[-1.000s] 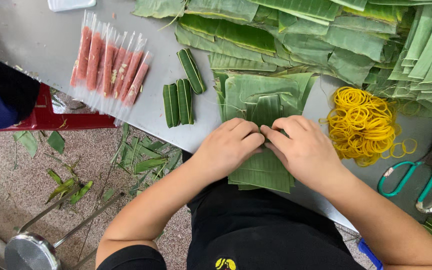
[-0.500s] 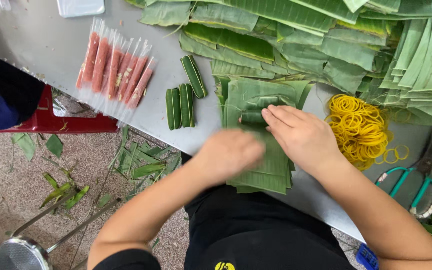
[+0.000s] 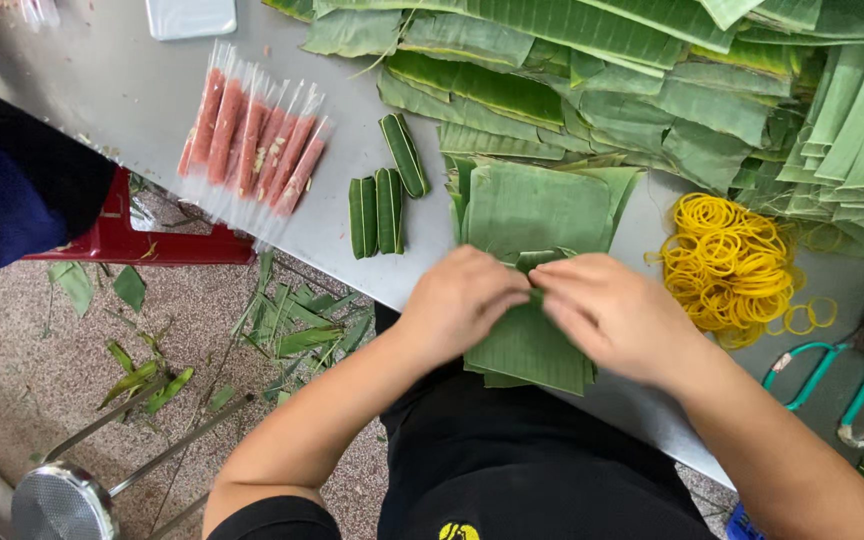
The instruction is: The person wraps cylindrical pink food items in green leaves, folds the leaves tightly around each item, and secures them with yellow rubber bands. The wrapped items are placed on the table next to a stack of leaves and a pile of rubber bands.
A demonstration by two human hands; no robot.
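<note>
My left hand (image 3: 464, 298) and my right hand (image 3: 610, 312) meet over a stack of cut banana leaf pieces (image 3: 537, 210) at the near edge of the grey table (image 3: 132, 90). Both hands pinch a small green leaf-wrapped roll (image 3: 542, 262) that lies on the top leaf, most of it hidden under my fingers. Three finished green rolls (image 3: 384, 195) lie just left of the stack. Further left lies a row of pink sausage sticks in clear wrappers (image 3: 252, 140).
A heap of yellow rubber bands (image 3: 732, 265) lies right of my hands, with teal-handled scissors (image 3: 837, 385) beyond. Large banana leaves (image 3: 652, 80) cover the table's far side. Leaf scraps (image 3: 292, 320), a red stool (image 3: 142, 240) and a metal stool (image 3: 62, 500) are on the floor. Another person's dark sleeve (image 3: 12, 190) is at left.
My left hand pulled away from the leaf stack towards me, then came back to join the right hand on the roll. The right hand stayed on the leaf.
</note>
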